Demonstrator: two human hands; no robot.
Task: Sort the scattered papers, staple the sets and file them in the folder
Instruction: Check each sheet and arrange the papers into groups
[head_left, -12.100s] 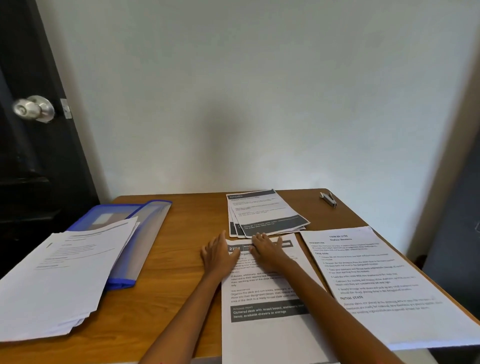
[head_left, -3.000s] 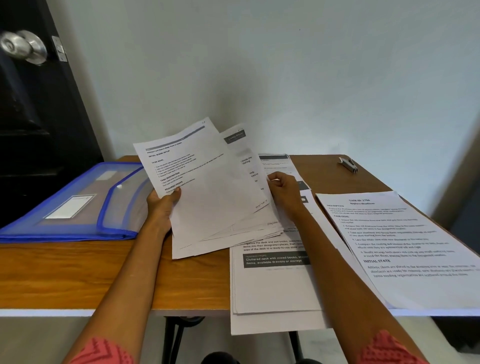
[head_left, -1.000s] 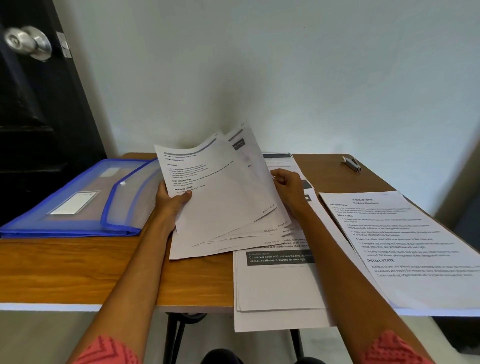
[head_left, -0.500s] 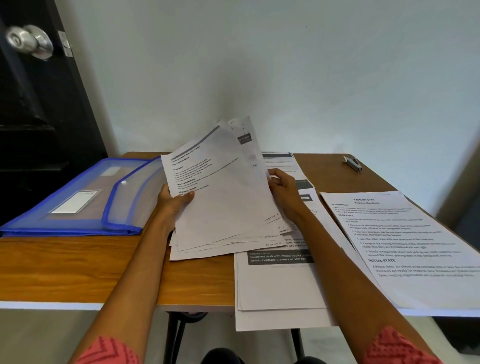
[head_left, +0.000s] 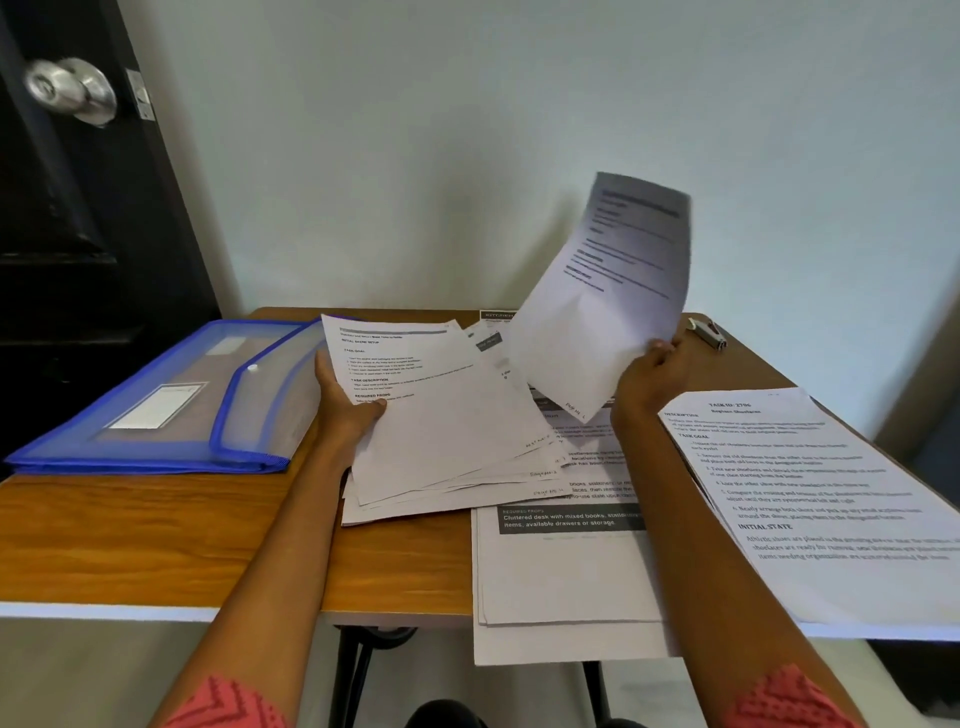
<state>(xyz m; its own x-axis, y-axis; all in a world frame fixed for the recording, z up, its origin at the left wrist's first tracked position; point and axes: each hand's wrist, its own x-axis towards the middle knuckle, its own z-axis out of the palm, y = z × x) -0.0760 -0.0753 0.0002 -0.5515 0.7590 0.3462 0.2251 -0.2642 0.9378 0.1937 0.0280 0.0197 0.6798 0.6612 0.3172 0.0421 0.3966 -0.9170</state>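
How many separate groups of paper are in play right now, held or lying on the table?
4: single sheet raised in the right hand; fanned stack in the left hand; middle pile; right pile. More may be hidden.

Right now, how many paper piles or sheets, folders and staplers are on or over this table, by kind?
Paper groups: 5 (fanned stack in the left hand, single sheet lifted by the right hand, middle pile, right pile, far pile mostly hidden)
Blue folder: 1
Stapler: 1
Total: 7
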